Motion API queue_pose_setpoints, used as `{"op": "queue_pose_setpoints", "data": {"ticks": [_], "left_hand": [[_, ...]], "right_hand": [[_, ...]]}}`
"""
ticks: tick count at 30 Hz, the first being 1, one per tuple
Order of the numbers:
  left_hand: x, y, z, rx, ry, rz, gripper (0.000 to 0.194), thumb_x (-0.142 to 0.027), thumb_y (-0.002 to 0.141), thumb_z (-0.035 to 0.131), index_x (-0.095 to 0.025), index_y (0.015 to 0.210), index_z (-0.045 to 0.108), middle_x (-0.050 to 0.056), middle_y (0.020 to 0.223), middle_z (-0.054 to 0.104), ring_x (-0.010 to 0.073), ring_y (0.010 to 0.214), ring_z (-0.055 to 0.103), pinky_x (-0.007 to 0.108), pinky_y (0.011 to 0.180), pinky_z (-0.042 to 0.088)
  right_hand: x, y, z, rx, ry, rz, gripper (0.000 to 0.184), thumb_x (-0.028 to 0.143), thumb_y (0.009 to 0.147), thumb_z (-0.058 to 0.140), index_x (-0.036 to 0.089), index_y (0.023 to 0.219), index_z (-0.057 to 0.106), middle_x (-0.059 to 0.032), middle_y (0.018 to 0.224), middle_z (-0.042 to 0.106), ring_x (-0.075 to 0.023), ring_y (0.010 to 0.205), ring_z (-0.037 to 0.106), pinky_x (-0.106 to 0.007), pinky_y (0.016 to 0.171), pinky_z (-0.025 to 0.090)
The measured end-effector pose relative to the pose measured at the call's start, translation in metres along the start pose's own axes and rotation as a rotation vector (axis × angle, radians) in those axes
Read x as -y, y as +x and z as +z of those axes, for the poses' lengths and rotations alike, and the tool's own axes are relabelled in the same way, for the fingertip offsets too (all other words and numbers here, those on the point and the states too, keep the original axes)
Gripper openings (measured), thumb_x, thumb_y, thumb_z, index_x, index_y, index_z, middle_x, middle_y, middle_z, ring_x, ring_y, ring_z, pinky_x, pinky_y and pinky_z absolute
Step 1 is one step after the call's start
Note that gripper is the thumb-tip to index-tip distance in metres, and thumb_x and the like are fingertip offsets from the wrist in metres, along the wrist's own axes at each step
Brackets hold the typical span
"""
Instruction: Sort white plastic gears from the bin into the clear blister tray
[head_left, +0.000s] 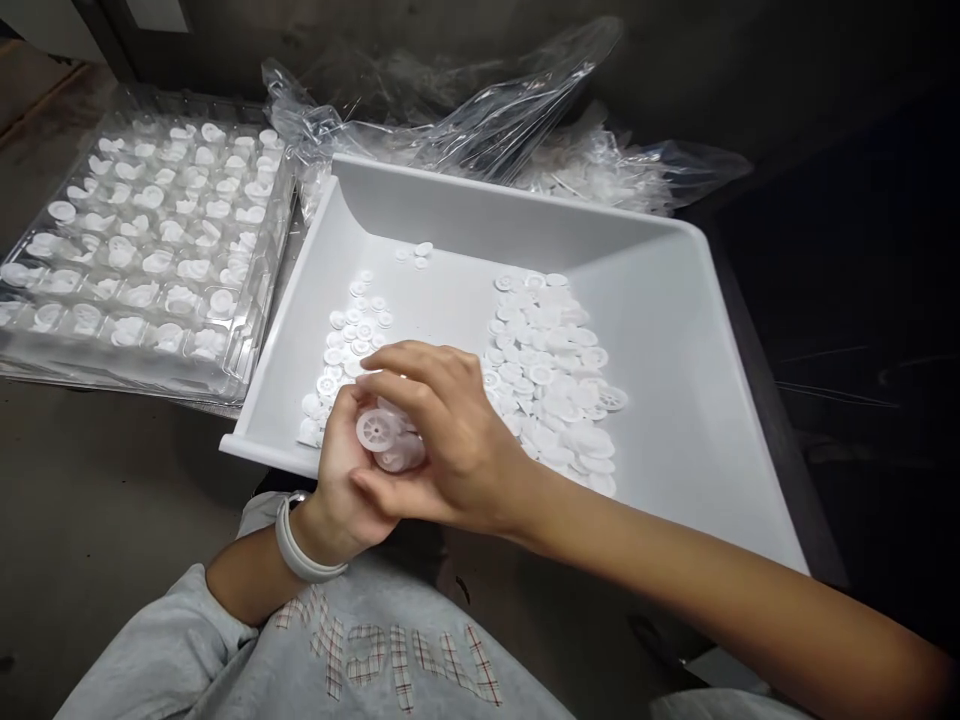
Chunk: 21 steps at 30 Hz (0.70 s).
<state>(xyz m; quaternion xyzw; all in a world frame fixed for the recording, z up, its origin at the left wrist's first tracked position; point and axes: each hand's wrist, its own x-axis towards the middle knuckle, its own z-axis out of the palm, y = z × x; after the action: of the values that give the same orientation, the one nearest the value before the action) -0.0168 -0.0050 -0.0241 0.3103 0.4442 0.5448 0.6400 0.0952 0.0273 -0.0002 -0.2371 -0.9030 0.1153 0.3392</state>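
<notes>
My left hand point(341, 480) is closed round a stack of small white plastic wheels point(386, 438) at the near edge of a white bin point(675, 330). My right hand point(442, 430) curls over the same stack from the right, fingers pinching at its top. In the bin lie two heaps of parts: small white discs point(352, 335) on the left and larger white wheels point(555, 370) on the right. A pale band point(296, 545) sits on my left wrist.
A clear blister tray point(142, 240) with white parts in its pockets stands left of the bin. Crumpled clear plastic bags point(480, 120) holding more white parts lie behind the bin. A dark surface runs along the right side.
</notes>
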Motion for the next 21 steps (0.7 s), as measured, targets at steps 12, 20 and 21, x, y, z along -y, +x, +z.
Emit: {"op": "queue_pose_setpoints", "data": {"ticks": [12, 20, 21], "left_hand": [[-0.004, 0.009, 0.016, 0.149, -0.42, -0.329, 0.048, -0.034, 0.087, 0.02, -0.027, 0.124, 0.049, 0.006, 0.118, 0.066, 0.0196, 0.099, 0.069, 0.039, 0.079, 0.058], [-0.015, 0.001, 0.021, 0.059, -0.682, -0.481, 0.043, -0.027, 0.088, 0.039, -0.027, 0.127, 0.057, 0.0, 0.137, 0.059, 0.0249, 0.137, 0.048, 0.047, 0.114, 0.04], [-0.016, 0.001, 0.022, 0.05, -0.702, -0.5, 0.044, -0.027, 0.088, 0.041, -0.027, 0.128, 0.057, 0.0, 0.138, 0.059, 0.026, 0.138, 0.047, 0.048, 0.116, 0.037]], "right_hand": [[-0.024, -0.027, -0.029, 0.157, 0.046, 0.293, 0.028, 0.036, 0.089, 0.061, 0.031, 0.117, 0.061, -0.0098, 0.131, 0.052, -0.0311, 0.117, 0.05, -0.05, 0.086, 0.054], [-0.018, -0.019, -0.048, 0.203, 0.272, 0.596, 0.026, 0.035, 0.088, 0.058, 0.032, 0.113, 0.066, -0.0053, 0.132, 0.051, -0.0253, 0.129, 0.048, -0.047, 0.104, 0.049], [-0.019, -0.018, -0.049, 0.199, 0.253, 0.624, 0.025, 0.035, 0.088, 0.057, 0.033, 0.111, 0.067, -0.0046, 0.133, 0.05, -0.0258, 0.132, 0.045, -0.049, 0.105, 0.047]]}}
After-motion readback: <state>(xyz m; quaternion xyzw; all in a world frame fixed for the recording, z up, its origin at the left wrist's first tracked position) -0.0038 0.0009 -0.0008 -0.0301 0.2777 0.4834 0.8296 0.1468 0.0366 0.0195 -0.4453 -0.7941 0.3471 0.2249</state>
